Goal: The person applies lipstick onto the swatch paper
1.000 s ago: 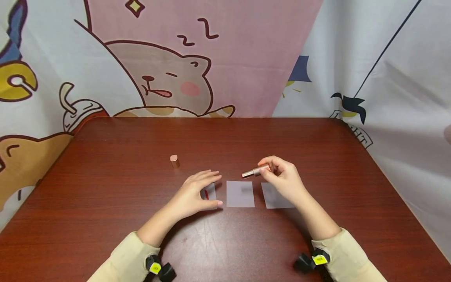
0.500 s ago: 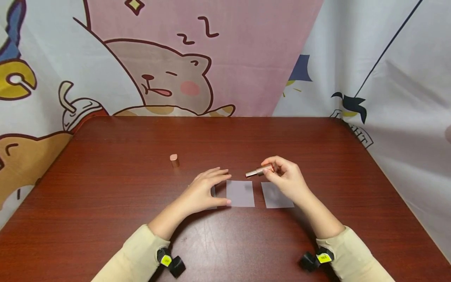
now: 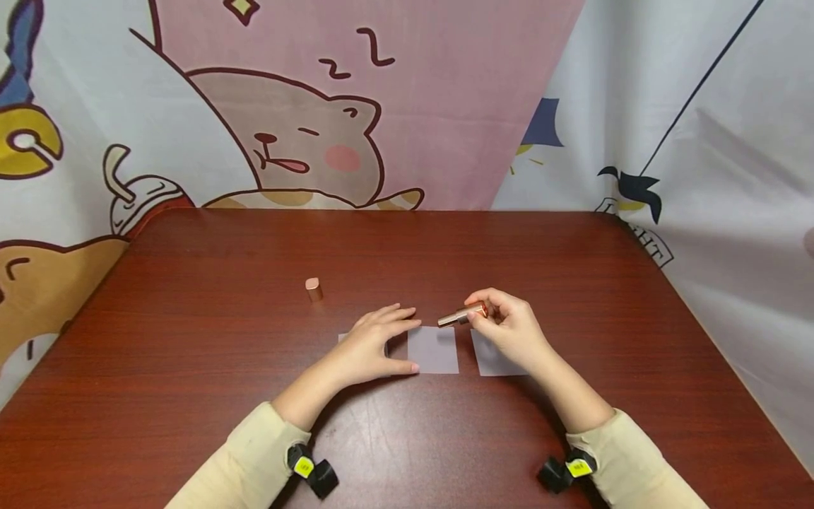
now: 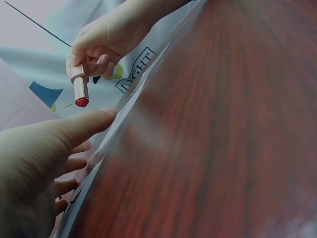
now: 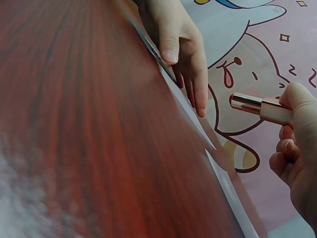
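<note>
My right hand [image 3: 514, 326] pinches an uncapped lipstick [image 3: 459, 315] above the far edge of the middle white paper square [image 3: 434, 353]. In the left wrist view, the red tip of the lipstick [image 4: 80, 91] shows at the rim of its metallic tube. My left hand [image 3: 369, 348] has its fingers extended and thumb spread, with thumb tip and fingertips at the left edge of the middle square. Beneath that hand lies the left paper square [image 3: 343, 336], mostly hidden. The right paper square [image 3: 496, 359] is partly under my right hand.
The rose-gold lipstick cap [image 3: 314, 289] stands on the dark red wooden table [image 3: 407, 261], beyond my left hand. A printed cloth [image 3: 458, 106] hangs behind the table and along its sides.
My left hand has shifted right, from the left square to the middle square's edge, covering the red mark on the left one. The lipstick moved slightly right, then back left and lower.
</note>
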Demonstrator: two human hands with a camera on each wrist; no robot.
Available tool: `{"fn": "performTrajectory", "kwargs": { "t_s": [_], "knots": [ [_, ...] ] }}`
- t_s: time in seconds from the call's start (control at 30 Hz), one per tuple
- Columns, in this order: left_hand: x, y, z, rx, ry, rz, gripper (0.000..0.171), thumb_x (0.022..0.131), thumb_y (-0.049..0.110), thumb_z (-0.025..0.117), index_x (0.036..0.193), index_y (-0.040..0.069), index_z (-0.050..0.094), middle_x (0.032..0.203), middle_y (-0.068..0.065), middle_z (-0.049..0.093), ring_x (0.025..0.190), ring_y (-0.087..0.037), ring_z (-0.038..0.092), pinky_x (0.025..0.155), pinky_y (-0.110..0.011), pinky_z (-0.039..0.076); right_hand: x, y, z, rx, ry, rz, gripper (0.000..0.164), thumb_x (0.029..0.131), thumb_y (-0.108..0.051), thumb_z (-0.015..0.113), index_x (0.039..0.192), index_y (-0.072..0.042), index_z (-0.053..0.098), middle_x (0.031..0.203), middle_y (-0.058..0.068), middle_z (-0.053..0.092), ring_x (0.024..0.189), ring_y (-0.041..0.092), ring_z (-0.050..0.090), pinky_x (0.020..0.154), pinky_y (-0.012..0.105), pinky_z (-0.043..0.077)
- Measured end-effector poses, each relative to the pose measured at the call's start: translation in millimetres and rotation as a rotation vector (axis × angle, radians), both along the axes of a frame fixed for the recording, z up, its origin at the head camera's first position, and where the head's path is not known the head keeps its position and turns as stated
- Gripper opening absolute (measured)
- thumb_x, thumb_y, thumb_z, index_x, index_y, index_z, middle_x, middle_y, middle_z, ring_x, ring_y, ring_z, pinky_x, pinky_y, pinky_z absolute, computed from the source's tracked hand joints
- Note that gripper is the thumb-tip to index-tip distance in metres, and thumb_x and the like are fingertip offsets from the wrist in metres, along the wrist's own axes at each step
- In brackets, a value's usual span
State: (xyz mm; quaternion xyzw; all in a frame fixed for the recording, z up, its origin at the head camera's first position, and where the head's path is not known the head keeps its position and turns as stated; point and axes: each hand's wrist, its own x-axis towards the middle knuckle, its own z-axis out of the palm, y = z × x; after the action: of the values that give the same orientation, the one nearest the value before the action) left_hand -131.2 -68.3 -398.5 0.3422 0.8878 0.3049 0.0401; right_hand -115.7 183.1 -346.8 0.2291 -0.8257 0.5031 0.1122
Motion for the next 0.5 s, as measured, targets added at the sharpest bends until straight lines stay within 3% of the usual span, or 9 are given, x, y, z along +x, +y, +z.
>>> {"fn": "performTrajectory", "kwargs": {
  "t_s": [0.5],
  "knots": [
    [0.3,-1.5,-2.3,-0.032,0.027,-0.011,0.065,0.08,0.041,0.075,0.134,0.012,0.057,0.146,-0.007,0.042,0.139,-0.029,0.027,0.109,-0.054,0.02,1.8,-3.9,-5.2,0.082,0.063,-0.007,0.017,0.076,0.014,0.069,0.089,0.004,0.065,0.065,-0.001,0.046,0.054,0.006,0.039,0.045,0.019,0.031]
  ]
}}
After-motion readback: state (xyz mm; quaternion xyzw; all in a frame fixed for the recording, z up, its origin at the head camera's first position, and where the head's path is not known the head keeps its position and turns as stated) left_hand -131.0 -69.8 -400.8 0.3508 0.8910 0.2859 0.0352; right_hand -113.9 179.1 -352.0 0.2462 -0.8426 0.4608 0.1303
